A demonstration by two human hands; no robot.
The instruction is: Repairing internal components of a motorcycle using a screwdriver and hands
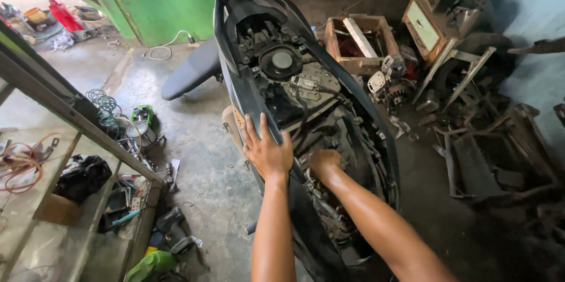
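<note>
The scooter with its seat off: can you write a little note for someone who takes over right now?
Left hand: flat and open on the scooter's black side panel, no grip.
Right hand: reaching down inside the open body among the parts; fingers hidden, so its grip is unclear.
Done: seat is off, lying on the floor beside the scooter.
Left: the insides remain exposed.
</note>
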